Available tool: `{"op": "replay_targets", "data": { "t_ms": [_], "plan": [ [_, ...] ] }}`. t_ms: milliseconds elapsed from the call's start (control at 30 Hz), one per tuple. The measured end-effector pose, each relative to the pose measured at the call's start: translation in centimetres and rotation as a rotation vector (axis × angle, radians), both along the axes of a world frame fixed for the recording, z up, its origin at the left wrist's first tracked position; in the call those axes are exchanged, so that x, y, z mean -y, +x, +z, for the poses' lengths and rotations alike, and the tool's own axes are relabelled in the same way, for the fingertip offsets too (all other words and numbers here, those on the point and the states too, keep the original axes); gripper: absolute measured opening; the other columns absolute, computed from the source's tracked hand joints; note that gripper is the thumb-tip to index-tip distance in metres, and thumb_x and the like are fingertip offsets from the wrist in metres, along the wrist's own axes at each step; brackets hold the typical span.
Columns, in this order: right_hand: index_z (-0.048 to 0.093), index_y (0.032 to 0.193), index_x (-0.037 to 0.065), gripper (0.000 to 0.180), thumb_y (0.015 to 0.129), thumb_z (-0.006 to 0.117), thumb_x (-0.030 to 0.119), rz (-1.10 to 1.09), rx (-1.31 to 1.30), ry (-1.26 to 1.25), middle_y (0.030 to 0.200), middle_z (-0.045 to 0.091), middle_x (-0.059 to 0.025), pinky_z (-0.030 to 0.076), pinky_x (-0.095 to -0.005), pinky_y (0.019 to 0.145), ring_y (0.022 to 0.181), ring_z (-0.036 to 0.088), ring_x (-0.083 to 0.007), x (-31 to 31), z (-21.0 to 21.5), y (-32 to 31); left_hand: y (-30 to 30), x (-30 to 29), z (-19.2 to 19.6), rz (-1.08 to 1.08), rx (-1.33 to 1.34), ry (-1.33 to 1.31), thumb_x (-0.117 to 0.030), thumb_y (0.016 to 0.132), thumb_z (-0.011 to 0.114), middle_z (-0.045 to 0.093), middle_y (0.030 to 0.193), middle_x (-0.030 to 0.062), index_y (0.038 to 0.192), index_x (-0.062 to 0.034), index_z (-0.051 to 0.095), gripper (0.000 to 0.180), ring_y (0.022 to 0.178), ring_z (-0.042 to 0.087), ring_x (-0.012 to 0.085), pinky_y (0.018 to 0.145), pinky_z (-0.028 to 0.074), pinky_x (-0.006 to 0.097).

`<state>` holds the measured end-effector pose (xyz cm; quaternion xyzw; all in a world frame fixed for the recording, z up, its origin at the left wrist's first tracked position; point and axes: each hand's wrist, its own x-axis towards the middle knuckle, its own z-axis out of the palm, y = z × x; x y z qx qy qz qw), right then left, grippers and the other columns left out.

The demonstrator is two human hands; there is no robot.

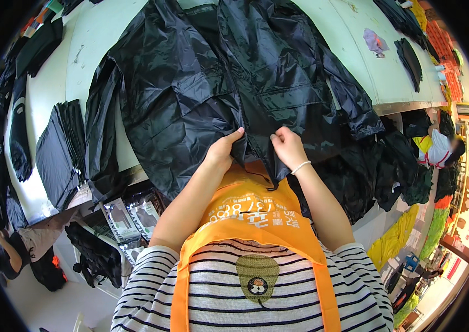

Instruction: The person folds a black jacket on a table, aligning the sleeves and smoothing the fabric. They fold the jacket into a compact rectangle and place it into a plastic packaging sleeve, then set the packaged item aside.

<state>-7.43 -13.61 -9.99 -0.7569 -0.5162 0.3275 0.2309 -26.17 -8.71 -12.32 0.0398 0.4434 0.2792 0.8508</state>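
Note:
A shiny black rain jacket (173,88) lies spread on the pale table in front of me, its sleeves out to both sides and its lower hem hanging over the near edge. Down its middle runs a front zipper (240,108), with the two fronts slightly apart near the hem. My left hand (223,148) is closed on the left front's edge beside the zipper, thumb on top. My right hand (289,148) pinches the right front's edge a little farther right, fingers curled. The zipper's lower end hangs between my hands, against my orange apron (245,207).
Folded black garments (60,155) are stacked on the table's left. A small purple cloth (375,41) and a folded black piece (408,63) lie at right. Packaged items (135,218) sit below left. Another person (439,146) is at far right; another's arm (8,250) shows at far left.

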Motion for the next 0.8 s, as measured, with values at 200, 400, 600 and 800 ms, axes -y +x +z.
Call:
{"op": "replay_targets", "data": {
  "t_ms": [200, 400, 600, 800],
  "plan": [
    [0.057, 0.094, 0.005, 0.020, 0.078, 0.066, 0.015, 0.294, 0.220, 0.407, 0.090, 0.056, -0.0108, 0.047, -0.0388, 0.071, 0.086, 0.056, -0.0304, 1.3, 3.1, -5.0, 0.8, -0.1, 0.0, -0.045, -0.107, -0.035, -0.026, 0.088, 0.063, 0.066, 0.087, 0.0070, 0.092, -0.0045, 0.063, 0.022, 0.077, 0.063, 0.0196, 0.072, 0.051, 0.034],
    [0.057, 0.090, 0.003, 0.013, 0.079, 0.063, 0.008, 0.239, 0.063, 0.233, 0.081, 0.060, -0.0122, 0.050, -0.0358, 0.064, 0.073, 0.061, -0.0283, 1.3, 1.6, -5.3, 0.6, 0.4, -0.6, -0.027, -0.163, -0.045, -0.025, 0.088, 0.064, 0.066, 0.085, 0.0072, 0.091, -0.0040, 0.063, 0.021, 0.075, 0.063, 0.0190, 0.071, 0.051, 0.032],
    [0.056, 0.085, 0.002, 0.012, 0.085, 0.065, 0.009, -0.208, -0.830, -0.335, 0.075, 0.063, -0.0056, 0.053, -0.0234, 0.056, 0.065, 0.065, -0.0143, 2.0, 0.7, -2.1, 0.6, 1.2, -1.0, 0.099, -0.150, -0.019, -0.028, 0.085, 0.067, 0.067, 0.092, 0.0079, 0.096, -0.0015, 0.065, 0.029, 0.080, 0.062, 0.0182, 0.076, 0.049, 0.031],
    [0.061, 0.093, -0.001, 0.015, 0.084, 0.065, 0.010, -0.372, -0.922, -0.528, 0.086, 0.067, -0.0108, 0.056, -0.0275, 0.067, 0.075, 0.068, -0.0193, 3.7, -0.4, -1.6, 0.0, 2.0, 3.6, 0.148, -0.044, -0.170, -0.027, 0.088, 0.064, 0.065, 0.085, 0.0043, 0.099, -0.0083, 0.064, 0.022, 0.074, 0.061, 0.0197, 0.072, 0.050, 0.035]
  ]
}}
